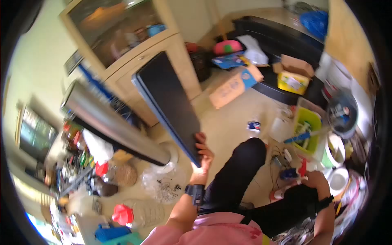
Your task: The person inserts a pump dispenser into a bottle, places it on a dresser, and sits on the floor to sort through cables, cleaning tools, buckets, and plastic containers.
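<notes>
My left hand [202, 154] grips the lower end of a long, flat dark panel [169, 102], which is raised and tilted to the upper left. My right hand [315, 179] is low at the right, beside my knee, near a red spray nozzle [302, 168] and a blue bottle [288, 174]. Its fingers are too small and blurred to make out, and I cannot tell whether it holds anything. A clear bottle with a blue label [254, 125] lies on the floor beyond my knee.
A tall silver appliance [114, 122] and a wooden cabinet [147, 61] stand at the left. Cardboard box [230, 87], yellow box [292, 83], green basket [309, 118] and grey bucket [343, 108] are at the right. Red-lidded jars [143, 213] stand lower left.
</notes>
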A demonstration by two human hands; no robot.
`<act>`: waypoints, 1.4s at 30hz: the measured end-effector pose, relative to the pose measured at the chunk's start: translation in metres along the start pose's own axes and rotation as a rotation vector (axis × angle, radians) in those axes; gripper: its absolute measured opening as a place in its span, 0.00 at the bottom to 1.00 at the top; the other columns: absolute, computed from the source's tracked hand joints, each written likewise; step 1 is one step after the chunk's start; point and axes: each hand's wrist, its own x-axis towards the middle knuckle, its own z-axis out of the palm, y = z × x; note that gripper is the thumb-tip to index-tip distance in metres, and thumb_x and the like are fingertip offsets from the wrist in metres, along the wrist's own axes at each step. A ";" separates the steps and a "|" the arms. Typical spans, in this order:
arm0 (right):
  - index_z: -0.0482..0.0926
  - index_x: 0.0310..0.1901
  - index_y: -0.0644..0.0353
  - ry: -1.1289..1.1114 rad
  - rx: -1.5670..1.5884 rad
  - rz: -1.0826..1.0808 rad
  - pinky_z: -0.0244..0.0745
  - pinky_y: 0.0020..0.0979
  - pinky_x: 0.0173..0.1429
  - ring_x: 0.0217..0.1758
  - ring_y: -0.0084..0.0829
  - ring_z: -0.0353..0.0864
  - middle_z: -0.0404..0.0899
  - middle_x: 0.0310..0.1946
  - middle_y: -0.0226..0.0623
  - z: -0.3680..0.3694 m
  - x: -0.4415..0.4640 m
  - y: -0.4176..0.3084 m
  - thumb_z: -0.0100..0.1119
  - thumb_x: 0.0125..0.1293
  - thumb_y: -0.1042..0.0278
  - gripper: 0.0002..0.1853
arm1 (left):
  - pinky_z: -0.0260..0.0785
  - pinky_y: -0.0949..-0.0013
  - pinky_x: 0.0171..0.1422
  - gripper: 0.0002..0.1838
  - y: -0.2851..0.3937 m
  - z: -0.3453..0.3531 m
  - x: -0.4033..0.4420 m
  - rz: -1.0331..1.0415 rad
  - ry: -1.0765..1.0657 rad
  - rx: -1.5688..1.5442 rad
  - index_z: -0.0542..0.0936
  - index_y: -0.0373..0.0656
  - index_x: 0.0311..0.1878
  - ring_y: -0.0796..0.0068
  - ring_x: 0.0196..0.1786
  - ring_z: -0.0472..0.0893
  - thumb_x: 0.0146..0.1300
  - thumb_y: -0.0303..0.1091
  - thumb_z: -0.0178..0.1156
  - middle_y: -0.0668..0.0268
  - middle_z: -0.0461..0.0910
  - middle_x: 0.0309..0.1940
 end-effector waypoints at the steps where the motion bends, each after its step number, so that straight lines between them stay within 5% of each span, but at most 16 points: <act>1: 0.79 0.47 0.53 0.016 -0.001 0.007 0.76 0.48 0.49 0.42 0.51 0.82 0.83 0.36 0.50 0.001 -0.006 0.004 0.58 0.56 0.45 0.24 | 0.72 0.64 0.48 0.21 0.005 -0.002 0.002 0.024 0.042 0.035 0.65 0.47 0.62 0.65 0.50 0.82 0.69 0.42 0.52 0.67 0.79 0.56; 5: 0.78 0.48 0.55 -0.011 0.050 0.081 0.75 0.49 0.49 0.42 0.52 0.82 0.83 0.35 0.50 -0.011 -0.024 -0.010 0.55 0.60 0.46 0.23 | 0.75 0.67 0.43 0.17 0.018 -0.008 0.022 -0.037 0.237 0.358 0.71 0.45 0.59 0.68 0.49 0.83 0.72 0.42 0.49 0.65 0.79 0.56; 8: 0.80 0.46 0.54 -0.063 0.086 0.172 0.77 0.48 0.49 0.43 0.48 0.83 0.84 0.38 0.47 -0.024 -0.035 -0.023 0.51 0.63 0.49 0.19 | 0.76 0.79 0.34 0.13 0.037 -0.026 0.046 0.179 0.592 0.703 0.76 0.44 0.54 0.77 0.43 0.83 0.71 0.36 0.52 0.65 0.82 0.49; 9: 0.80 0.46 0.54 -0.088 0.099 0.150 0.77 0.49 0.48 0.43 0.47 0.83 0.83 0.39 0.46 -0.028 -0.036 -0.024 0.52 0.63 0.50 0.19 | 0.78 0.75 0.40 0.13 0.079 -0.050 0.045 -0.026 0.487 0.797 0.76 0.42 0.54 0.77 0.43 0.83 0.72 0.36 0.51 0.65 0.82 0.48; 11: 0.80 0.47 0.54 -0.117 0.127 0.152 0.77 0.50 0.47 0.44 0.46 0.84 0.83 0.40 0.46 -0.030 -0.034 -0.022 0.52 0.62 0.51 0.19 | 0.78 0.73 0.49 0.13 0.050 -0.059 0.076 0.243 0.822 0.957 0.76 0.41 0.54 0.75 0.46 0.82 0.72 0.35 0.50 0.65 0.82 0.48; 13: 0.80 0.47 0.55 -0.041 0.132 0.163 0.78 0.52 0.45 0.44 0.46 0.84 0.82 0.42 0.46 -0.024 -0.033 -0.024 0.53 0.62 0.53 0.18 | 0.71 0.63 0.63 0.18 0.038 -0.077 0.097 0.133 0.899 1.109 0.72 0.41 0.61 0.67 0.56 0.78 0.72 0.37 0.49 0.62 0.78 0.56; 15: 0.80 0.47 0.55 -0.044 0.156 0.200 0.77 0.53 0.45 0.45 0.48 0.83 0.80 0.43 0.47 -0.023 -0.032 -0.025 0.54 0.61 0.54 0.18 | 0.70 0.60 0.65 0.20 0.053 -0.108 0.113 -0.060 0.878 1.185 0.69 0.43 0.64 0.65 0.59 0.77 0.72 0.37 0.50 0.61 0.76 0.59; 25: 0.76 0.50 0.57 -0.122 0.278 0.177 0.72 0.52 0.51 0.51 0.44 0.79 0.80 0.43 0.42 -0.035 -0.027 -0.017 0.54 0.65 0.50 0.20 | 0.72 0.52 0.63 0.29 0.035 -0.254 0.191 -0.035 0.915 1.437 0.59 0.45 0.70 0.59 0.60 0.75 0.67 0.24 0.53 0.58 0.69 0.63; 31: 0.74 0.54 0.56 -0.115 0.377 0.200 0.71 0.49 0.53 0.51 0.46 0.77 0.79 0.42 0.43 -0.035 -0.033 -0.005 0.56 0.65 0.52 0.21 | 0.72 0.62 0.56 0.31 0.024 -0.282 0.207 0.153 0.632 2.052 0.60 0.37 0.68 0.63 0.55 0.75 0.64 0.27 0.59 0.55 0.69 0.61; 33: 0.74 0.53 0.56 -0.156 0.423 0.202 0.71 0.48 0.53 0.52 0.46 0.76 0.79 0.41 0.43 -0.035 -0.033 -0.004 0.57 0.64 0.53 0.20 | 0.71 0.63 0.55 0.28 0.014 -0.273 0.215 0.213 0.562 2.223 0.64 0.36 0.65 0.62 0.51 0.77 0.63 0.28 0.60 0.53 0.74 0.56; 35: 0.74 0.47 0.60 -0.139 0.455 0.227 0.72 0.52 0.53 0.51 0.46 0.78 0.80 0.41 0.44 -0.043 -0.035 -0.003 0.56 0.64 0.54 0.18 | 0.72 0.65 0.53 0.24 0.005 -0.263 0.229 0.190 0.320 2.745 0.69 0.36 0.61 0.62 0.45 0.80 0.62 0.29 0.61 0.51 0.80 0.46; 37: 0.74 0.47 0.60 -0.119 0.455 0.205 0.72 0.52 0.52 0.51 0.45 0.77 0.80 0.41 0.44 -0.044 -0.035 -0.002 0.56 0.64 0.55 0.18 | 0.73 0.64 0.52 0.19 -0.028 -0.245 0.238 0.189 0.327 2.772 0.73 0.37 0.57 0.58 0.42 0.82 0.63 0.29 0.60 0.50 0.82 0.41; 39: 0.75 0.46 0.60 -0.100 0.440 0.192 0.73 0.51 0.51 0.51 0.45 0.78 0.80 0.40 0.44 -0.043 -0.035 0.000 0.56 0.64 0.55 0.17 | 0.73 0.61 0.53 0.18 -0.051 -0.234 0.243 0.012 0.116 2.928 0.74 0.39 0.58 0.54 0.46 0.82 0.64 0.28 0.58 0.51 0.82 0.45; 40: 0.75 0.46 0.60 -0.094 0.440 0.194 0.73 0.51 0.51 0.51 0.45 0.78 0.80 0.40 0.44 -0.042 -0.036 0.001 0.56 0.64 0.55 0.17 | 0.73 0.59 0.55 0.19 -0.058 -0.230 0.246 0.066 -0.243 2.922 0.77 0.43 0.57 0.51 0.51 0.81 0.62 0.25 0.56 0.55 0.81 0.50; 41: 0.75 0.45 0.60 -0.101 0.436 0.196 0.73 0.52 0.51 0.51 0.45 0.78 0.80 0.40 0.44 -0.040 -0.037 0.001 0.56 0.64 0.55 0.17 | 0.73 0.59 0.55 0.19 -0.062 -0.225 0.249 0.070 -0.250 2.918 0.77 0.43 0.57 0.51 0.51 0.81 0.62 0.25 0.56 0.55 0.81 0.50; 42: 0.75 0.45 0.60 -0.109 0.432 0.198 0.73 0.52 0.50 0.51 0.45 0.78 0.80 0.40 0.44 -0.039 -0.038 0.002 0.56 0.64 0.55 0.17 | 0.73 0.59 0.55 0.20 -0.065 -0.219 0.253 0.044 -0.621 2.986 0.78 0.45 0.56 0.52 0.52 0.81 0.59 0.24 0.56 0.57 0.81 0.51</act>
